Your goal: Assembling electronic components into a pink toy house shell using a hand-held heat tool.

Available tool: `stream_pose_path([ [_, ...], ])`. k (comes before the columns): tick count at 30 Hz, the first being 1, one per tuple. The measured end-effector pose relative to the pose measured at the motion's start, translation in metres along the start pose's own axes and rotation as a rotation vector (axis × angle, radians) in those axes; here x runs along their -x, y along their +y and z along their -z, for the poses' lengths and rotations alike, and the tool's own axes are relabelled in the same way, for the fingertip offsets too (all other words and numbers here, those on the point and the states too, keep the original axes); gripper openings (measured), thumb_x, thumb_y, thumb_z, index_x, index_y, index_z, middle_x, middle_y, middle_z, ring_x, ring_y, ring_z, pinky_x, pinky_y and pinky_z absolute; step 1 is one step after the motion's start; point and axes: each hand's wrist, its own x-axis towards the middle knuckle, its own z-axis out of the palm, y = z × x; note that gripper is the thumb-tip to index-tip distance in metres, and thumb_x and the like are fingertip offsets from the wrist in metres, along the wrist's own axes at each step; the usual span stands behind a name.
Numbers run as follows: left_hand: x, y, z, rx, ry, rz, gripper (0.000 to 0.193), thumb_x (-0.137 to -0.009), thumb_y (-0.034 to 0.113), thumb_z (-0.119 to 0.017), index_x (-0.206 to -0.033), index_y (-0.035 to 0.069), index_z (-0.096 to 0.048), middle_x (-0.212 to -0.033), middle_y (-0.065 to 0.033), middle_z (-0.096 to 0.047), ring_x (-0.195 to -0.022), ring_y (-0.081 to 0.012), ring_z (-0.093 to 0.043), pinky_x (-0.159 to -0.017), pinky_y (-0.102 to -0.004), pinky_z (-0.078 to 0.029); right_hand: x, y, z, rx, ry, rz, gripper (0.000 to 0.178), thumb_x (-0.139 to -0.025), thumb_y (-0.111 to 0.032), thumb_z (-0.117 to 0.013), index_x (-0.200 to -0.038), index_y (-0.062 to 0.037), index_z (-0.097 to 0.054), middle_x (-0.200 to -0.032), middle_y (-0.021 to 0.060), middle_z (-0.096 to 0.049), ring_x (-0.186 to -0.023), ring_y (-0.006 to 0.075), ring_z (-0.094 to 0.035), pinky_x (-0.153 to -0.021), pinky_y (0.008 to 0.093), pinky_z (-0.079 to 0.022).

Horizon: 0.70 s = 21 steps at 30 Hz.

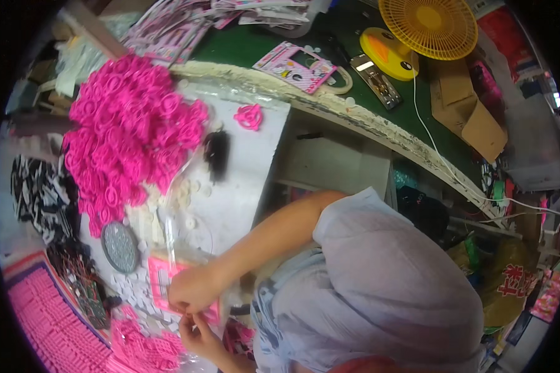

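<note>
My right hand (196, 289) reaches in over a pink rectangular plastic frame (153, 277) on the pale worktable, its fingers bent together and pointing down at the frame's near edge. Just below it, my left hand (199, 336) has its thumb and fingers pinched close to the right fingertips. Whatever small piece sits between the fingers is too small to name. Beside the frame stands a grey oval dish (119, 247) full of tiny shiny bits. Small white pieces (128, 287) lie scattered around it. Clear plastic film partly covers the frame's surroundings.
A big heap of pink ring-shaped plastic parts (127, 133) covers the table's far side. Pink handle-like parts (149, 348), wired circuit boards (84, 289) and rows of pink pieces (50, 317) lie lower left. A yellow fan (429, 28) and phone (377, 81) stand on a green bench.
</note>
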Motion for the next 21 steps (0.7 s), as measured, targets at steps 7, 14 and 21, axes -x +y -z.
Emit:
stream_pose_path([
  [7, -0.006, 0.020, -0.005, -0.201, -0.017, -0.025, 0.014, -0.098, 0.009, -0.064, -0.101, -0.004, -0.064, -0.089, -0.0059, -0.065, -0.080, -0.0097, -0.057, -0.065, -0.0227, -0.045, -0.005, 0.011, -0.012, 0.109, 0.028, -0.044, 0.014, -0.065, -0.018, -0.073, -0.071, -0.0051, -0.076, -0.062, 0.0164, -0.067, -0.061, 0.0328, -0.068, -0.058, 0.0443, -0.052],
  [14, -0.009, 0.018, 0.004, -0.090, -0.102, -0.032, 0.014, -0.099, 0.006, -0.061, -0.103, -0.008, -0.063, -0.090, -0.0091, -0.066, -0.082, -0.0148, -0.061, -0.077, -0.0266, -0.049, -0.004, 0.005, -0.006, 0.092, -0.045, -0.103, 0.015, -0.064, -0.018, -0.073, -0.068, -0.0029, -0.074, -0.063, 0.0184, -0.067, -0.061, 0.0361, -0.067, -0.057, 0.0469, -0.052],
  [21, -0.006, 0.004, 0.005, -0.080, -0.049, -0.063, 0.012, -0.099, 0.005, -0.060, -0.103, -0.006, -0.064, -0.090, -0.0081, -0.066, -0.083, -0.0137, -0.061, -0.076, -0.0257, -0.048, -0.007, 0.019, -0.022, 0.066, 0.043, 0.007, 0.018, -0.068, -0.022, -0.073, -0.068, -0.0041, -0.073, -0.062, 0.0174, -0.066, -0.060, 0.0354, -0.066, -0.055, 0.0472, -0.050],
])
